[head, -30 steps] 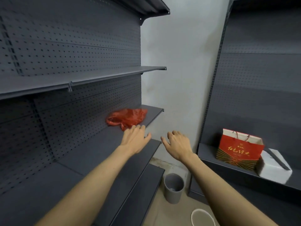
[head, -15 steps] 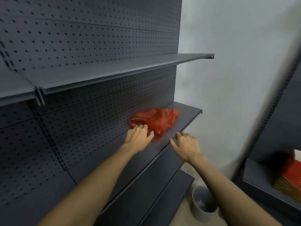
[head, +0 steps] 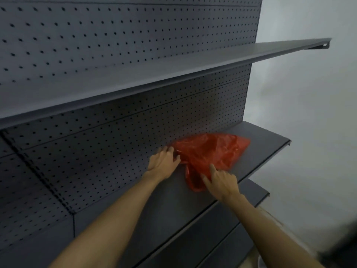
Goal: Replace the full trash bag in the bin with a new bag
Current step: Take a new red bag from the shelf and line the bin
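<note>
A crumpled red plastic bag (head: 212,151) lies on the dark grey middle shelf (head: 266,151), near its right end and against the pegboard back. My left hand (head: 164,161) lies flat on the shelf, its fingertips and thumb touching the bag's left edge. My right hand (head: 222,180) rests on the bag's lower front part with thumb and forefinger spread. Neither hand has closed around the bag. The bin is out of view.
An upper shelf (head: 212,62) juts out above my hands. Lower shelves (head: 257,194) step out below the middle one. A pale wall (head: 309,113) stands to the right. A dark blurred shape (head: 340,248) fills the bottom right corner.
My view has swung left and closer to the shelving, so the bin and the red paper bag have left the frame. Both hands have reached forward and now touch the red bag.
</note>
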`<state>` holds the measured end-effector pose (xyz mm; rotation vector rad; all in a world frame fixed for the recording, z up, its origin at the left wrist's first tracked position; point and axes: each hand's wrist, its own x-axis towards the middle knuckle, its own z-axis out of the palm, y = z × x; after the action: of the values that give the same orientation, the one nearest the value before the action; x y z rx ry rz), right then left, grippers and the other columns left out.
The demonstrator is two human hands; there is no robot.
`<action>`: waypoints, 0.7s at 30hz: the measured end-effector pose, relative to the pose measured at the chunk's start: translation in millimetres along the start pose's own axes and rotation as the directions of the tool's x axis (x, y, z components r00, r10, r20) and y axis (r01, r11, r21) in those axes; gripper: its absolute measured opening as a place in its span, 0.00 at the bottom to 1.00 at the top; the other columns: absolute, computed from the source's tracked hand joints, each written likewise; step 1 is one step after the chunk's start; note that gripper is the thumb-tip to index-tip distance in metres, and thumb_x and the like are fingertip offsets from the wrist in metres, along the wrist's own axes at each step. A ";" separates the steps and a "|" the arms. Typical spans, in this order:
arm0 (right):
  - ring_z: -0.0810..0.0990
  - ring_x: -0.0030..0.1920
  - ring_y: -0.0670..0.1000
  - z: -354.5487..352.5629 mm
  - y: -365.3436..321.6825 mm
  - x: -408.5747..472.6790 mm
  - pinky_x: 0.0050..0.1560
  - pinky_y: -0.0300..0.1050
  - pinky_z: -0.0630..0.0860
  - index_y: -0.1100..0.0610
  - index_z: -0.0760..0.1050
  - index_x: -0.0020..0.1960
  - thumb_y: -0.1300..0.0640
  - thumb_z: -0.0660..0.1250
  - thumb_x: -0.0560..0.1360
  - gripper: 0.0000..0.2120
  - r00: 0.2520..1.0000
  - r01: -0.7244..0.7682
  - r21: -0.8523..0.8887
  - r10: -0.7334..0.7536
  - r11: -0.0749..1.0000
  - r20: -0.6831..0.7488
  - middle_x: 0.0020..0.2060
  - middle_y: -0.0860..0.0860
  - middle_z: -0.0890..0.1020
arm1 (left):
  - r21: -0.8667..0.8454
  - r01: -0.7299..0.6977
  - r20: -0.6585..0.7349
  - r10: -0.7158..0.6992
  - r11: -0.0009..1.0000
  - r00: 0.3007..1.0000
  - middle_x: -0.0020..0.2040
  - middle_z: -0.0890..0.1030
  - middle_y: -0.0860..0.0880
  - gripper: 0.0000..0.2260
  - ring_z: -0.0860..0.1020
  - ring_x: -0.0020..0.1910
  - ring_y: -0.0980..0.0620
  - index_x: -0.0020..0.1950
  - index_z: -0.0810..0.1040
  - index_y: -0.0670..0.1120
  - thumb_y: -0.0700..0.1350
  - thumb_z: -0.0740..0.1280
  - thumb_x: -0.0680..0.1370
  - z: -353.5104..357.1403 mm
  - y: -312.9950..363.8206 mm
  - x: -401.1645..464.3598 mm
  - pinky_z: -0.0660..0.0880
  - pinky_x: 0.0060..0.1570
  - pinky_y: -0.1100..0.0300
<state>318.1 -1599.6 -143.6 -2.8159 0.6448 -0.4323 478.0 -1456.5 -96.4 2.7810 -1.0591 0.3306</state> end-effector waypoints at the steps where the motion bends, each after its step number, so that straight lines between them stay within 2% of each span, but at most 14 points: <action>1: 0.82 0.47 0.60 4.5 3.8 6.0 0.39 0.47 0.67 0.52 0.64 0.61 0.38 0.52 0.79 0.20 1.000 -0.001 0.009 0.001 1.000 0.008 0.47 0.55 0.83 | -0.001 0.016 0.027 -0.016 1.000 1.000 0.60 0.76 0.44 0.20 0.74 0.59 0.46 0.64 0.72 0.45 0.57 0.55 0.81 5.7 -0.5 9.3 0.76 0.50 0.50; 5: 0.83 0.47 0.59 21.8 16.8 21.2 0.40 0.48 0.69 0.50 0.64 0.63 0.36 0.49 0.79 0.22 0.999 -0.030 0.047 0.028 0.998 0.045 0.47 0.54 0.84 | -0.027 0.079 0.113 -0.076 0.997 0.991 0.67 0.72 0.42 0.23 0.69 0.66 0.44 0.71 0.67 0.46 0.58 0.54 0.81 27.9 1.4 40.3 0.73 0.56 0.48; 8: 0.83 0.46 0.59 29.6 22.8 25.4 0.42 0.49 0.72 0.51 0.68 0.58 0.36 0.48 0.79 0.22 0.997 -0.054 0.069 0.050 0.996 0.052 0.46 0.54 0.83 | -0.039 0.120 0.153 -0.113 0.992 0.982 0.68 0.71 0.41 0.25 0.68 0.66 0.42 0.73 0.64 0.46 0.58 0.54 0.81 42.7 3.7 53.5 0.71 0.59 0.47; 10: 0.83 0.45 0.59 30.7 27.3 25.7 0.40 0.49 0.71 0.53 0.69 0.54 0.38 0.49 0.80 0.21 0.997 -0.074 0.074 0.072 0.995 0.025 0.45 0.54 0.83 | -0.066 0.136 0.166 -0.123 0.989 0.978 0.67 0.73 0.41 0.24 0.70 0.65 0.41 0.72 0.64 0.46 0.58 0.54 0.81 51.7 7.5 57.6 0.72 0.57 0.47; 13: 0.82 0.42 0.60 25.0 39.3 24.6 0.39 0.50 0.72 0.55 0.69 0.50 0.41 0.51 0.81 0.18 0.994 -0.106 0.081 0.108 0.991 -0.025 0.44 0.55 0.82 | -0.184 0.121 0.178 -0.088 0.975 0.980 0.63 0.77 0.42 0.22 0.76 0.60 0.41 0.72 0.64 0.49 0.57 0.55 0.81 63.5 22.5 60.2 0.74 0.52 0.48; 15: 0.81 0.43 0.61 17.3 51.6 23.8 0.39 0.51 0.75 0.56 0.68 0.51 0.44 0.55 0.80 0.15 0.987 -0.151 0.078 0.154 0.985 -0.041 0.45 0.55 0.82 | -0.267 0.101 0.178 -0.054 0.959 0.983 0.61 0.79 0.43 0.20 0.78 0.57 0.41 0.72 0.64 0.50 0.56 0.57 0.81 69.2 37.8 60.2 0.74 0.53 0.49; 18: 0.80 0.47 0.62 0.5 76.1 19.9 0.42 0.53 0.74 0.59 0.68 0.52 0.52 0.62 0.78 0.10 0.964 -0.251 0.098 0.258 0.963 -0.064 0.48 0.58 0.80 | -0.351 0.013 0.152 0.043 0.936 0.987 0.62 0.79 0.46 0.17 0.78 0.58 0.45 0.69 0.67 0.50 0.50 0.63 0.80 74.2 70.6 62.1 0.74 0.54 0.49; 21: 0.78 0.49 0.65 -19.2 104.5 10.1 0.46 0.57 0.75 0.62 0.67 0.55 0.61 0.62 0.76 0.09 0.937 -0.330 0.119 0.340 0.936 -0.082 0.51 0.62 0.79 | -0.441 -0.081 0.092 0.135 0.894 0.987 0.59 0.78 0.47 0.13 0.78 0.56 0.46 0.62 0.73 0.49 0.45 0.66 0.78 72.3 115.5 64.7 0.75 0.54 0.49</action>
<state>279.8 -1698.9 -152.1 -2.5289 1.0698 -0.5278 458.7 -1598.7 -142.8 2.3684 -1.1512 -0.0643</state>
